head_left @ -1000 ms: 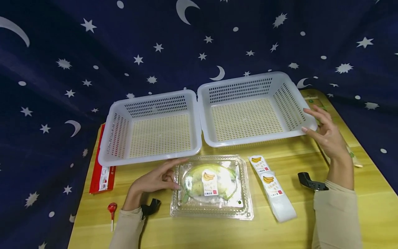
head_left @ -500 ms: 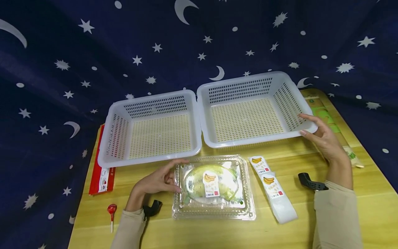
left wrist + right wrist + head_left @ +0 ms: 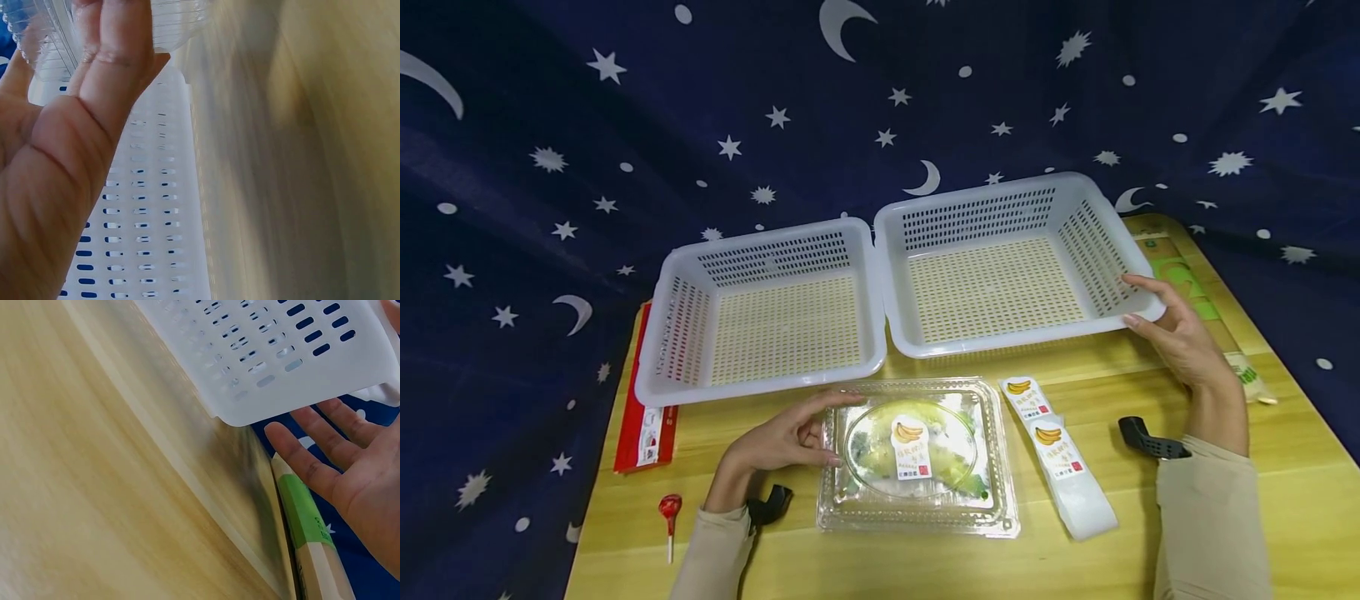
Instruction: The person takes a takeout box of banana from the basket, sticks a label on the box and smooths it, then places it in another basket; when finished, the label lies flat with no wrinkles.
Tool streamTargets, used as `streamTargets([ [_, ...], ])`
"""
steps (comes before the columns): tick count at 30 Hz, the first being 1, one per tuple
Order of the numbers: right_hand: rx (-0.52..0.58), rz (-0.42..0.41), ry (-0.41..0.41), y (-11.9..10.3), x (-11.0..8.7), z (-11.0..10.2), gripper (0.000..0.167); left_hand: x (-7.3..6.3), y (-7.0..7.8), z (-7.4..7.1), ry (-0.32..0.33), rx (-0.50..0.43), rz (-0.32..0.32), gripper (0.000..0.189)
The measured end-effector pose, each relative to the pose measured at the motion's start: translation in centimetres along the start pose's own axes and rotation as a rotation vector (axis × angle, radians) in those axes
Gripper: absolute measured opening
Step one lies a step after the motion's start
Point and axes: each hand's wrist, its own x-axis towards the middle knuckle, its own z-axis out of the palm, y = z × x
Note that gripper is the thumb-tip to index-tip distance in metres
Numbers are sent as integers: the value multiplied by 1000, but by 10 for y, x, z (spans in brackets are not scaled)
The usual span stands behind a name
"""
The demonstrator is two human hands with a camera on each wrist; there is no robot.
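Though wide, container (image 3: 917,457) in left grip (image 3: 778,440)

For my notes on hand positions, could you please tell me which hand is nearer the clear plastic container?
The left hand, which holds the clear plastic container at its left edge. The right hand is farther off, at the near right corner of the right basket.

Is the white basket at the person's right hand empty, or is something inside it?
Empty, as far as visible: in the head view, the white basket shows its slotted bottom bare.
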Motion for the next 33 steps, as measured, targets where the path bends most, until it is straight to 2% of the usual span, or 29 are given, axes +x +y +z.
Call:
streamTargets([
  [10, -18, -3, -13, -2, 0, -4, 58, 3, -4, 3, 11, -42, -9, 81],
  [24, -81, 69, 30, -2, -3, -4, 58, 6, 0, 9, 8, -36, 60, 84],
  [29, -92, 54, 24, -2, -3, -3, 58, 6, 9, 15, -5, -30, 101, 85],
  [33, -97, 47, 17, -2, -3, -2, 58, 6, 30, 18, 4, 18, 155, 83],
])
